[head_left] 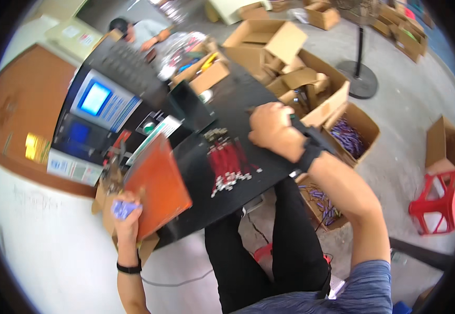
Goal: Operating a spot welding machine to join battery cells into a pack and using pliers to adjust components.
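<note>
My left hand is closed around a small lavender-purple block, beside the left edge of an upright orange panel. Over the right side of the black table, my right hand is curled, knuckles up. Whatever its fingers may hold is hidden and blurred. Between the hands, a bundle of red wires with white connectors lies spread on the table. Behind the wires stands a dark open bin.
Instruments with a lit blue screen stand at the left. Cardboard boxes, some with purple pieces, line the table's right side. Beyond are a fan stand and a red stool. Another person works at the far left.
</note>
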Available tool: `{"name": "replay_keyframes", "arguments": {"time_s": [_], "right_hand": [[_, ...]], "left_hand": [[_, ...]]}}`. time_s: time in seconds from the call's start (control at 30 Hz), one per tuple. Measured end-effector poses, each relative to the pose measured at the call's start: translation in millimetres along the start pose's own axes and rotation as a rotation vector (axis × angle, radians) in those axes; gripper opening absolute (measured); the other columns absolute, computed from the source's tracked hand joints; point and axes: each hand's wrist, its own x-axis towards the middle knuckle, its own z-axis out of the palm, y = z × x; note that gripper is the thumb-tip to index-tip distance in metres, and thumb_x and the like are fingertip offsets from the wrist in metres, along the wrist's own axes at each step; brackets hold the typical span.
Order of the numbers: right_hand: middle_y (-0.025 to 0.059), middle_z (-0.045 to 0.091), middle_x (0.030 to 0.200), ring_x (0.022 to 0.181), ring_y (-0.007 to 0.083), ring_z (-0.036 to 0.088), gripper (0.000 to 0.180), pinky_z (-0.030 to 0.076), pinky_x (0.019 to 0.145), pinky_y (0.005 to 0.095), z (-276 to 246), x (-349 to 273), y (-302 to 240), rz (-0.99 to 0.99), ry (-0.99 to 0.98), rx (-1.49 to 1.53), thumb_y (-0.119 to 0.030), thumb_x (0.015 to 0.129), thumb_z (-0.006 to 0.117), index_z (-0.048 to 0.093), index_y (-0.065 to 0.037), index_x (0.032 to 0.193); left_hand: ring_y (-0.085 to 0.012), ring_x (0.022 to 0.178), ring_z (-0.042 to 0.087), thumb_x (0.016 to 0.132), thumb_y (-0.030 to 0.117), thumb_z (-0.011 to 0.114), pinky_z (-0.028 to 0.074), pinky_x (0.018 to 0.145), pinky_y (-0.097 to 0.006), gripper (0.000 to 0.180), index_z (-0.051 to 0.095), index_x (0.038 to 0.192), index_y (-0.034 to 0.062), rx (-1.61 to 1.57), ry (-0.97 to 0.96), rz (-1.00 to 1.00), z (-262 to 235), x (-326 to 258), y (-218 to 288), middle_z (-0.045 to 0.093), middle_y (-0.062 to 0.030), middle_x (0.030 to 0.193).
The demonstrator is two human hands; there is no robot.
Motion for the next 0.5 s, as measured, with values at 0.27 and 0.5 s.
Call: {"name": "replay_keyframes", "arguments": {"time_s": [0.27,0.5], "right_hand": [[0.0176,0.053,0.103,0.101,0.0365,0.054,0.042,0.048,0.087,0.0446,42,-2,58,-0.134,0.273,0.142,-0.005,0.069,0.065,0.05,0.0,0.107],[0.0235,0.055,0.091,0.088,0.0426,0.054,0.02,0.045,0.077,0.0484,49,-8,65,-0.235,0.452,0.254,0.005,0.065,0.053,0.053,0.002,0.085]], "left_hand": [[-0.0184,0.088,0.06,0.069,-0.009,0.072,0.05,0.077,-0.031,0.033,0.055,0.094,0.0058,0.034,-0.198,0.075,-2,13,-4,0.059,-0.0067,0.09],[-0.0137,0.087,0.063,0.072,-0.008,0.069,0.05,0.079,-0.028,0.044,0.058,0.113,0.0021,-0.012,-0.309,0.023,-13,8,5,0.062,-0.0037,0.09]]}}
